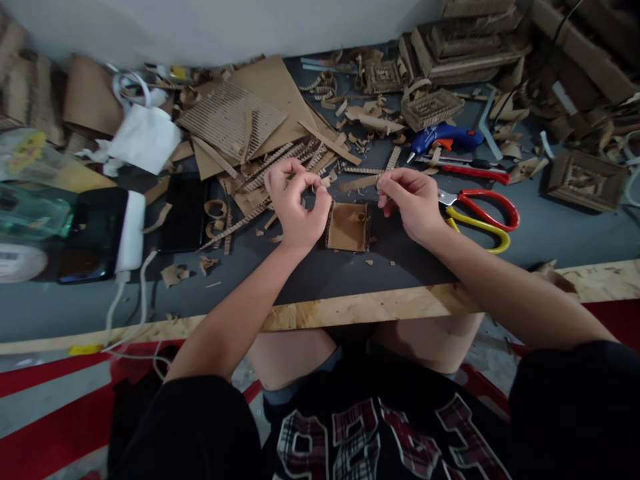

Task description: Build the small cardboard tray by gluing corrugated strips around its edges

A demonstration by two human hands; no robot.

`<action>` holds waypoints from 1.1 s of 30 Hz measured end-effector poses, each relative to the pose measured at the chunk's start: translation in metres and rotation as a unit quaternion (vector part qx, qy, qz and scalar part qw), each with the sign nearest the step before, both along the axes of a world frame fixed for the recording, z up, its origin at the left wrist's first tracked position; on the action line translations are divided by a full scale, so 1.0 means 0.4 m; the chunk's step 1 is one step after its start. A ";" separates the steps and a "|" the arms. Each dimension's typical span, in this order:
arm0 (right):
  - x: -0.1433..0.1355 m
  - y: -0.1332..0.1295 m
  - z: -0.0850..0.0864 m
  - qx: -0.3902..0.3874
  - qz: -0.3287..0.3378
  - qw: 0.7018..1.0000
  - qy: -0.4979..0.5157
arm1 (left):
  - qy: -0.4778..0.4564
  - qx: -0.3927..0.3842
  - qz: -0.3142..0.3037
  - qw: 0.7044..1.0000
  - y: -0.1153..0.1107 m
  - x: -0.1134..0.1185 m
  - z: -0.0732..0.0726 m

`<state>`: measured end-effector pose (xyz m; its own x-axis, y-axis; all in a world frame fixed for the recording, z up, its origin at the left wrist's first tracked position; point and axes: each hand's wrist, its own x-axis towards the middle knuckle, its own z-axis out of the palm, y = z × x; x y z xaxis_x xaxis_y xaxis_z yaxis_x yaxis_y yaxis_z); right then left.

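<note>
My left hand is raised over the table with its thumb and forefinger curled into a pinch. A small tan scrap shows by those fingertips, but I cannot tell whether they hold it. My right hand pinches the end of a thin brown cardboard strip, which points left toward the other hand. Between and just below both hands, a small square cardboard tray with corrugated walls lies on the table. A curled bit of paper rests inside it.
Right of my right hand are scissors with red and yellow handles, a red utility knife and a blue glue gun. Cardboard sheets and strips lie behind. Phones and a white cable are left. Stacked cardboard pieces stand at the back.
</note>
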<state>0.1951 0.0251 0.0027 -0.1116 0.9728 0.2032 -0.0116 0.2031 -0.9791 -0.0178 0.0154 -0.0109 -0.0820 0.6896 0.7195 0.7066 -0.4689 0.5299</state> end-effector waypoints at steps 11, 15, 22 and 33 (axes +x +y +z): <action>-0.013 -0.017 0.015 -0.020 0.002 1.000 0.019 | 0.045 0.002 -0.059 0.997 -0.007 0.012 0.013; -0.012 -0.015 0.011 -0.023 0.009 1.000 0.019 | 0.018 -0.009 -0.101 0.995 -0.008 0.022 0.017; -0.011 -0.016 0.018 -0.044 0.004 0.999 0.008 | 0.027 -0.050 -0.080 0.995 -0.009 0.022 0.019; -0.012 -0.018 0.024 -0.067 0.020 0.997 0.014 | 0.138 -0.025 -0.117 0.983 -0.006 0.024 0.020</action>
<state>0.1902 0.0178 0.0122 -0.1460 0.9864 0.0753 -0.0453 0.0694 -0.9966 -0.0080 0.0131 -0.0028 0.2761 0.7012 0.6574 0.7028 -0.6138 0.3596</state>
